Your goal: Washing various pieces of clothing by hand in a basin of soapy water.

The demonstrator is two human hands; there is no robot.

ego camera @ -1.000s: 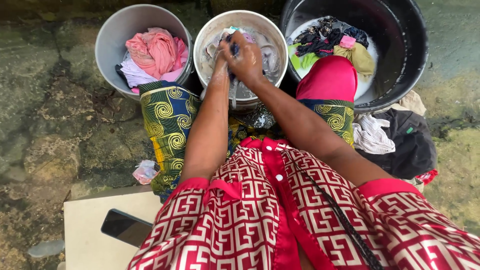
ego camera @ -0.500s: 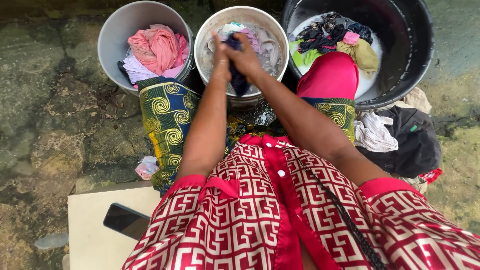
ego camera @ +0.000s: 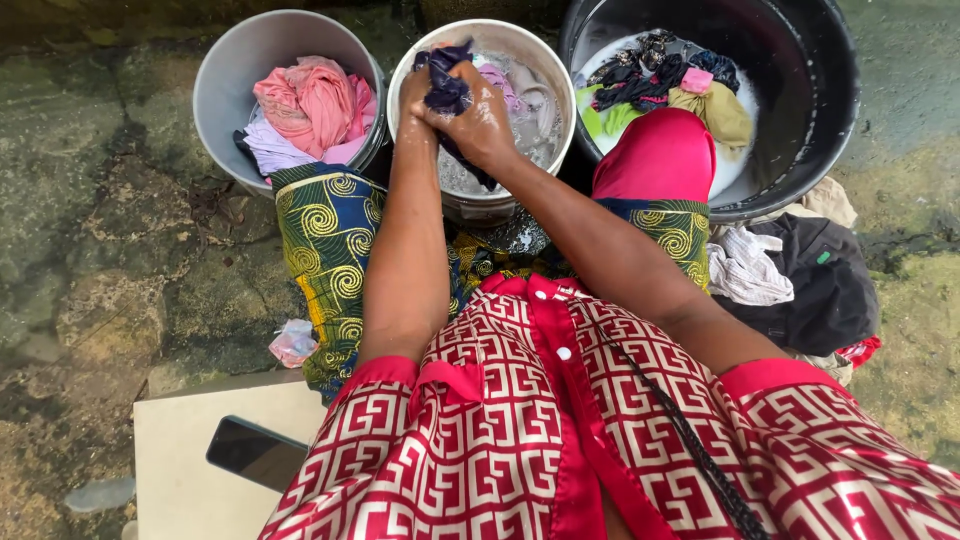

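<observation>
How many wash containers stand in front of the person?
3: grey bucket at left, pale middle bucket under both hands, black basin at right.

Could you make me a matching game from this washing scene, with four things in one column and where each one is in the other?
Things:
1. dark blue cloth
2. pink cloth
3. phone
4. olive cloth

Places:
A. in the black tub
B. on the pale board
C. gripped by both hands over the middle bucket
D. in the grey bucket

Pairs: 1-C, 2-D, 3-B, 4-A
</observation>
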